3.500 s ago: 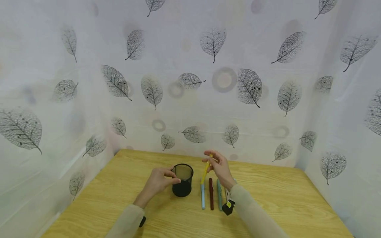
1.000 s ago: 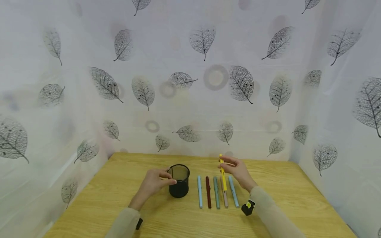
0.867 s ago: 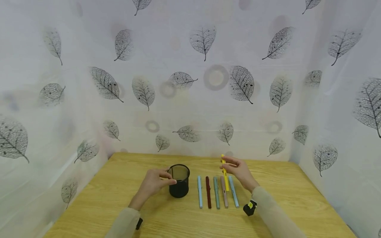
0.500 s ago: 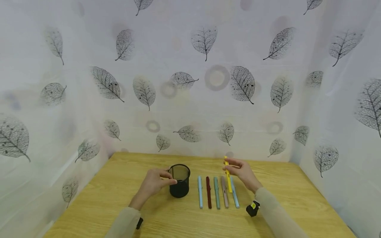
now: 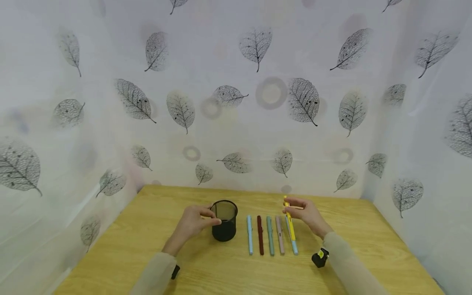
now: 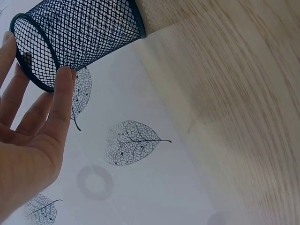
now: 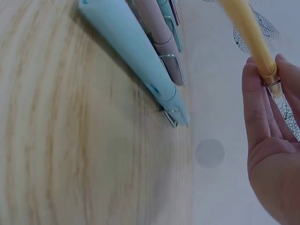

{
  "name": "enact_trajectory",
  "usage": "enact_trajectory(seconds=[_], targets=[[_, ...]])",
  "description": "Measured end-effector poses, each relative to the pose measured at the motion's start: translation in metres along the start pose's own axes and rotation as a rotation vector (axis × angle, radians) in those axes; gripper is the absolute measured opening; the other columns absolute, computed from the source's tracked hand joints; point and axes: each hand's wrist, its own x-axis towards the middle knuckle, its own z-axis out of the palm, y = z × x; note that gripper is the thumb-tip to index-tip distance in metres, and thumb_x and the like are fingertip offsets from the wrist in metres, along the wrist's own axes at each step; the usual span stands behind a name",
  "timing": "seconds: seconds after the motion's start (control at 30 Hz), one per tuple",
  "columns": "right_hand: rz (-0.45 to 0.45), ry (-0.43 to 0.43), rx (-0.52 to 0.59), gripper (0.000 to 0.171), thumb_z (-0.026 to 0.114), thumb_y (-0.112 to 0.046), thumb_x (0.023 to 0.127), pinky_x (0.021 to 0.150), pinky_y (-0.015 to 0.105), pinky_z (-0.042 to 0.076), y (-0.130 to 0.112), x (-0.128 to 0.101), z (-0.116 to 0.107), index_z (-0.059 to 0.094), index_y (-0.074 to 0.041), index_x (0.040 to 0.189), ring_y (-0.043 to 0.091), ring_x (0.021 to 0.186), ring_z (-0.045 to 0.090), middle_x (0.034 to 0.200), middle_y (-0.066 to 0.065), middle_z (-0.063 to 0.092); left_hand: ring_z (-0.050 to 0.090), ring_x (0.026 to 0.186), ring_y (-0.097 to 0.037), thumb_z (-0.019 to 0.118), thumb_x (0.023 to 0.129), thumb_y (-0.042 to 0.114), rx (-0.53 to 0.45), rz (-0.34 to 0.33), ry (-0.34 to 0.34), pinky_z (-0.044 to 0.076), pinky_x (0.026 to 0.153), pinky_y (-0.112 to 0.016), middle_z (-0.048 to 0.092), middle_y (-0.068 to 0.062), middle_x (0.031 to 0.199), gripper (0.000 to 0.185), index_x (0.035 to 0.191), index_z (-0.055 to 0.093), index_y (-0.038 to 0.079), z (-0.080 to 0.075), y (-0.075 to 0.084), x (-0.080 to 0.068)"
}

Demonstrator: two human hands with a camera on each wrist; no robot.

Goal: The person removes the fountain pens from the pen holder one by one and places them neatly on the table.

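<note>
At the rim of a black mesh pen holder (image 5: 224,232), my left hand (image 5: 192,225) grips with thumb and fingers, and the holder stands upright on the table. The left wrist view shows the mesh cup (image 6: 89,35) with fingertips on both sides of its rim. My right hand (image 5: 309,214) pinches a yellow pen (image 5: 290,226) near its upper end. That pen slants downward and overlaps the rightmost light blue pen (image 5: 294,247) in the head view. In the right wrist view, thumb and fingers close around the yellow pen (image 7: 251,35) by its clip end.
Left of the rightmost pen lie a mauve pen (image 5: 280,235), a green pen (image 5: 271,237), a dark red pen (image 5: 260,235) and another light blue pen (image 5: 250,235), roughly parallel on the wooden table (image 5: 206,270). A leaf-print curtain (image 5: 236,123) surrounds the table's back and sides.
My right hand has carried the yellow pen rightward, from over the leftmost light blue pen to over the rightmost one. My left hand keeps its hold on the pen holder.
</note>
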Motion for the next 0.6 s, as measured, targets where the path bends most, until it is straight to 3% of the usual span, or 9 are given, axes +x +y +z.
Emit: enact_trajectory(seconds=[0.17, 0.3, 0.6], targets=[[0.023, -0.016, -0.025, 0.053, 0.065, -0.020, 0.096, 0.089, 0.030, 0.055, -0.001, -0.002, -0.009, 0.048, 0.003, 0.141, 0.011, 0.103, 0.069, 0.140, 0.026, 0.052, 0.065, 0.114, -0.031, 0.081, 0.077, 0.038, 0.018, -0.005, 0.005, 0.029, 0.041, -0.021, 0.062, -0.011, 0.134, 0.013, 0.070, 0.073, 0.030, -0.001, 0.001, 0.003], [0.033, -0.056, -0.036, 0.056, 0.061, -0.018, 0.098, 0.090, 0.031, 0.055, 0.002, -0.004, -0.016, 0.041, 0.006, 0.145, 0.015, 0.112, 0.066, 0.146, 0.032, 0.042, 0.062, 0.121, -0.029, 0.081, 0.076, 0.038, 0.024, 0.000, 0.008, 0.030, 0.042, -0.021, 0.063, -0.011, 0.133, 0.012, 0.070, 0.073, 0.031, -0.001, 0.001, 0.005], [0.086, -0.074, -0.083, 0.054, 0.060, -0.014, 0.098, 0.087, 0.032, 0.056, 0.010, -0.009, -0.022, 0.041, 0.008, 0.144, 0.008, 0.103, 0.064, 0.145, 0.032, 0.043, 0.061, 0.122, -0.030, 0.082, 0.077, 0.037, 0.021, 0.022, 0.008, 0.030, 0.043, -0.020, 0.064, -0.013, 0.130, 0.014, 0.068, 0.073, 0.030, 0.000, -0.002, 0.003]])
